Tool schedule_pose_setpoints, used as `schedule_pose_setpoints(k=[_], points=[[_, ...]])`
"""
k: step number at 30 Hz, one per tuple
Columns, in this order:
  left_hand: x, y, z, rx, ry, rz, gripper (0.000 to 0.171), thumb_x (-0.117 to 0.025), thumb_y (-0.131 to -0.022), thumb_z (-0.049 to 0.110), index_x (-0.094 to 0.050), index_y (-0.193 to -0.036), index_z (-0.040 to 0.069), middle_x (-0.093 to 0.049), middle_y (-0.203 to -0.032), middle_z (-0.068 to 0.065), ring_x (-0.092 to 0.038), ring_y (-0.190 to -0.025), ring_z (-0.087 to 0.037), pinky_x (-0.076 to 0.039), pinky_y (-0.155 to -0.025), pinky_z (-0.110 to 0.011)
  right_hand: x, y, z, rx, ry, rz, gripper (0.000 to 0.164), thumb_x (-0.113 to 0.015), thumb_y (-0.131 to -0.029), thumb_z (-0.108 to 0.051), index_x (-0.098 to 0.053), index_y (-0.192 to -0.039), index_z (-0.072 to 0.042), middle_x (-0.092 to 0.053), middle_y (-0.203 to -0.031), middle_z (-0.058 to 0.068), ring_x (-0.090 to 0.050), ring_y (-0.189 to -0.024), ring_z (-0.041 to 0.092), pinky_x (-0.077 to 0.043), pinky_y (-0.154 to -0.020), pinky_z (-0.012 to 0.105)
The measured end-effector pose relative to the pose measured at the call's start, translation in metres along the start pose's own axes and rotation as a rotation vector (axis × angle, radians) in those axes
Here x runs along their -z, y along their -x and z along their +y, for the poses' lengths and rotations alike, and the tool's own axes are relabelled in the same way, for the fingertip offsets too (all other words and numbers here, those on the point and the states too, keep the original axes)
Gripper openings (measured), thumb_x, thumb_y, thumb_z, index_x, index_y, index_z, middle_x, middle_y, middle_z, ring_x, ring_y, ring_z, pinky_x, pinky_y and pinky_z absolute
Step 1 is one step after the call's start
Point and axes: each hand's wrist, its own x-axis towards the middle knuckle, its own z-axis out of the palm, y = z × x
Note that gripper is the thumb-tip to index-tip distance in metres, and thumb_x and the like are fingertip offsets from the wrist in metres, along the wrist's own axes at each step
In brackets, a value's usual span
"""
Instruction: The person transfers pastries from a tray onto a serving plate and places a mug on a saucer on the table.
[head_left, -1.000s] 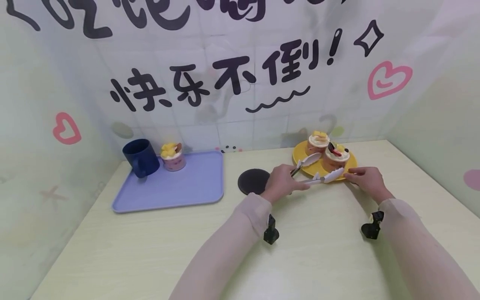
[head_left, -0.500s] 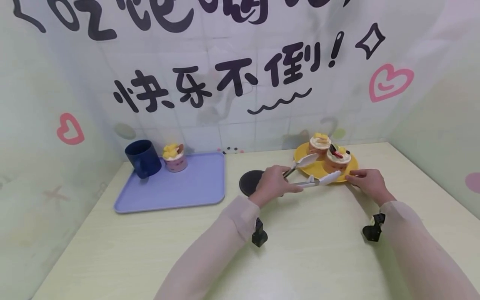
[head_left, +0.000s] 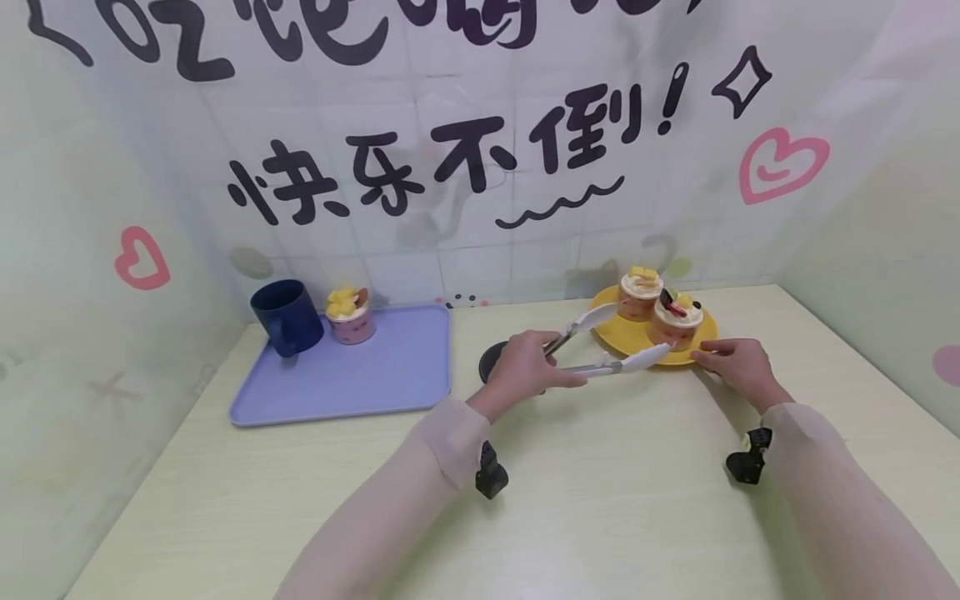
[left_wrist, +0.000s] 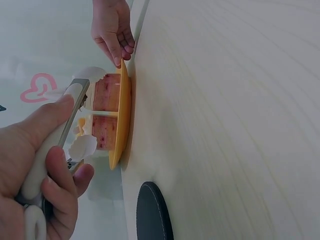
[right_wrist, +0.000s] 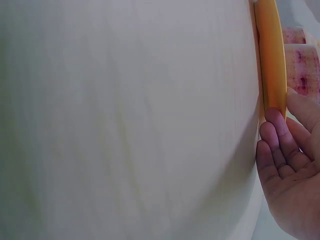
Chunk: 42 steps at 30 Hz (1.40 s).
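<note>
Your L hand [head_left: 522, 367] grips the white-tipped tongs [head_left: 626, 363], fingers curled round the handles; the tongs' arms are spread apart, pointing in from approx 8 o'clock of the yellow plate [head_left: 630, 336]. In the head view the nearer tip overlaps the plate's edge; can't tell if they touch. Your R hand [head_left: 738, 367] pinches the plate rim at approx 4–5 o'clock, thumb on top. The plate's at approx 2 o'clock on the table [head_left: 600, 467], w/ two dessert cups upright on it: rear cup [head_left: 640, 298] at 11, front cup [head_left: 675, 327] at 3. The black disc [head_left: 491, 360] is partly hidden by your L hand, at the plate's 8–9. The blue tray [head_left: 375, 375] is at the table's 10, bearing a navy mug [head_left: 292, 325] at its 10–11 & a pink dessert cup [head_left: 352, 325] at its 12.
</note>
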Motion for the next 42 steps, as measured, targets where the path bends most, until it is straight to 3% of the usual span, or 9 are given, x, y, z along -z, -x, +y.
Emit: schedule_pose_setpoints(k=[11, 19, 24, 31, 42], points=[[0.008, 0.009, -0.007, -0.011, 0.002, -0.011, 0.04, -0.082, -0.066, 0.035, -0.058, -0.085, 0.01, -0.055, -0.064, -0.001, -0.051, -0.046, -0.012, -0.043, -0.043, -0.025, 0.0, -0.002, 0.003, 0.008, 0.007, 0.01, 0.062, -0.055, -0.091, -0.038, -0.046, -0.125, 0.013, -0.048, -0.123, 0.031, -0.044, -0.1, 0.034, -0.041, -0.075, 0.03], [0.017, 0.018, -0.013, -0.021, -0.008, -0.002, 0.044, -0.083, -0.065, 0.034, -0.059, -0.088, 0.005, -0.054, -0.062, -0.001, -0.05, -0.046, -0.012, -0.042, -0.043, -0.025, -0.002, -0.002, 0.001, 0.0, 0.007, 0.005, 0.062, -0.055, -0.091, -0.039, -0.046, -0.124, 0.013, -0.048, -0.122, 0.031, -0.044, -0.099, 0.033, -0.041, -0.075, 0.028], [0.023, 0.024, -0.015, -0.031, -0.005, 0.008, 0.04, -0.083, -0.065, 0.033, -0.058, -0.086, 0.01, -0.051, -0.062, -0.002, -0.05, -0.046, -0.013, -0.044, -0.044, -0.026, -0.002, -0.002, 0.001, -0.005, 0.003, -0.009, 0.066, -0.055, -0.09, -0.042, -0.045, -0.125, 0.013, -0.047, -0.123, 0.031, -0.043, -0.099, 0.034, -0.041, -0.076, 0.031], [0.029, 0.029, -0.018, -0.021, -0.017, 0.027, 0.045, -0.083, -0.065, 0.032, -0.06, -0.097, 0.009, -0.053, -0.068, -0.004, -0.053, -0.047, -0.014, -0.047, -0.046, -0.028, -0.001, -0.002, 0.002, -0.019, -0.003, -0.019, 0.069, -0.055, -0.089, -0.043, -0.043, -0.127, 0.013, -0.047, -0.123, 0.031, -0.043, -0.098, 0.033, -0.04, -0.075, 0.027], [0.041, 0.04, -0.028, -0.031, -0.034, 0.059, 0.044, -0.083, -0.064, 0.035, -0.059, -0.095, 0.013, -0.055, -0.073, -0.003, -0.054, -0.046, -0.015, -0.047, -0.045, -0.03, -0.001, -0.002, 0.003, -0.018, 0.001, -0.011, 0.069, -0.055, -0.089, -0.044, -0.043, -0.127, 0.012, -0.045, -0.125, 0.032, -0.042, -0.101, 0.035, -0.041, -0.079, 0.031]])
